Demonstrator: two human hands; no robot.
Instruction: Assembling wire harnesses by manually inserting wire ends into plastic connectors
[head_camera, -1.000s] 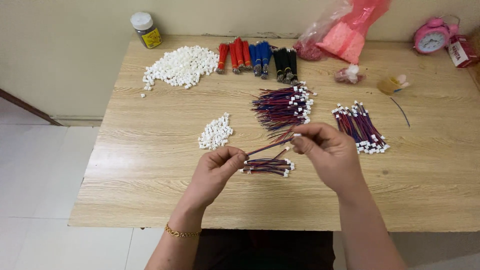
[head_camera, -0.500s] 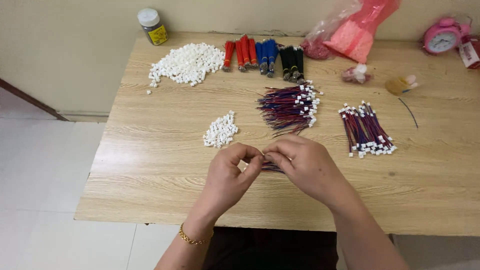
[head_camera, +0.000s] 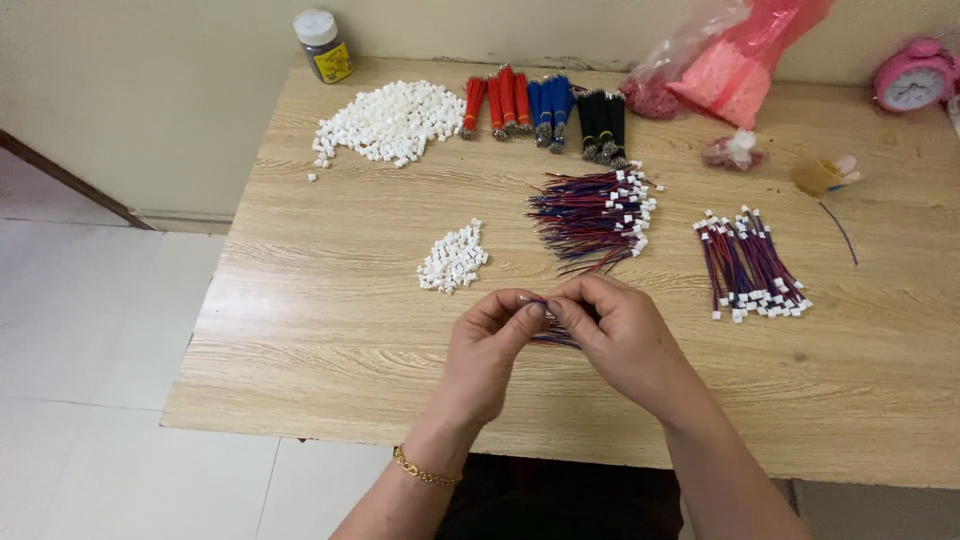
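My left hand (head_camera: 487, 350) and my right hand (head_camera: 622, 337) meet fingertip to fingertip above the near part of the wooden table (head_camera: 330, 300). Between them they pinch a thin red-and-blue wire lead (head_camera: 553, 336), mostly hidden by my fingers. Whether a white connector sits on its end I cannot see. A small heap of white plastic connectors (head_camera: 453, 259) lies just beyond my left hand. A fan of red-and-blue wires with white ends (head_camera: 595, 215) lies beyond my right hand.
A second bundle of wires with connectors (head_camera: 748, 268) lies to the right. At the back are a large pile of white connectors (head_camera: 386, 122), red, blue and black wire bundles (head_camera: 545, 103), a small jar (head_camera: 323, 45), pink plastic bags (head_camera: 735, 60) and a pink alarm clock (head_camera: 915, 78).
A second ago my hands were apart with a wire stretched between them above a small bunch of wires. They have come together, fingertips touching, covering most of the wire.
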